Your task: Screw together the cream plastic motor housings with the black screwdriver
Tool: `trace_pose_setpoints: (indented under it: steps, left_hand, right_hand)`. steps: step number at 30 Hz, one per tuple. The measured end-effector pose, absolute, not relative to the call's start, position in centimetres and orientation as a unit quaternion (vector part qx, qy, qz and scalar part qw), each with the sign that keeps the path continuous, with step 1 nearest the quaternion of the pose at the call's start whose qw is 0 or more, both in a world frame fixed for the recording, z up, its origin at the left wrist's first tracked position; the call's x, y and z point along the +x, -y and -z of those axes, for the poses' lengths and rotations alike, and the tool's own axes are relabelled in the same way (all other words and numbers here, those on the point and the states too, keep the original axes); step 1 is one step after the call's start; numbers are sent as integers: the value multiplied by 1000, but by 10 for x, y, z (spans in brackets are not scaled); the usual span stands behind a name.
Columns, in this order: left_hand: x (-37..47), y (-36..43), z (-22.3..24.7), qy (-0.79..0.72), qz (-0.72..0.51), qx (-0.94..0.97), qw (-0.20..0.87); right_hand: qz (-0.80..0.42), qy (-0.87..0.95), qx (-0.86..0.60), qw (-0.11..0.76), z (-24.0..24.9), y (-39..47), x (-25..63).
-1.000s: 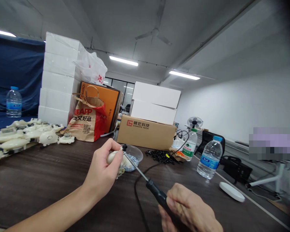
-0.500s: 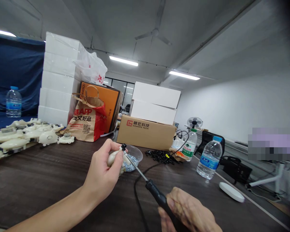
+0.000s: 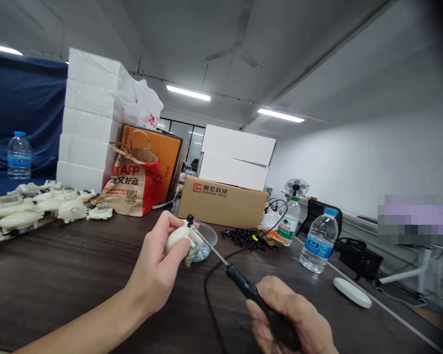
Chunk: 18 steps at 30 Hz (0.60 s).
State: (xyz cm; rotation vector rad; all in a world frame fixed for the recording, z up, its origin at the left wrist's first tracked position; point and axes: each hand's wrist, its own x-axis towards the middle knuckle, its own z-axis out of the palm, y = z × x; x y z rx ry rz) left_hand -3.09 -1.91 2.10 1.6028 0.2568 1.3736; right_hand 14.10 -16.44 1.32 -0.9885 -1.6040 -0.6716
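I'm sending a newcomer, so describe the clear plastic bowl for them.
Find the brown Cohope Tech carton. In front of it, partly hidden behind the white part in the left hand, sits the bowl; unlike the loose black pieces to its right, it holds silvery screw-like pieces.

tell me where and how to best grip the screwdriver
The screwdriver is probably best gripped by its thick black handle, coming from the lower right, as the right hand holds it: the handle points that way, while the thin metal shaft slants up and left toward the cream part in the left hand.
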Motion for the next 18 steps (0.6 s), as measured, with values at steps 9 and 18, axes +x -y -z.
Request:
trace_pose_setpoints:
  steps: [9,18]
  left_hand:
    - [-31,21,-24,-96,-551,657,505]
    - [-32,15,-22,-50,-545,636,544]
  right_hand:
    - [229,627,-449,594,-20,162,145]
    - [146,561,-498,645,-13,160,153]
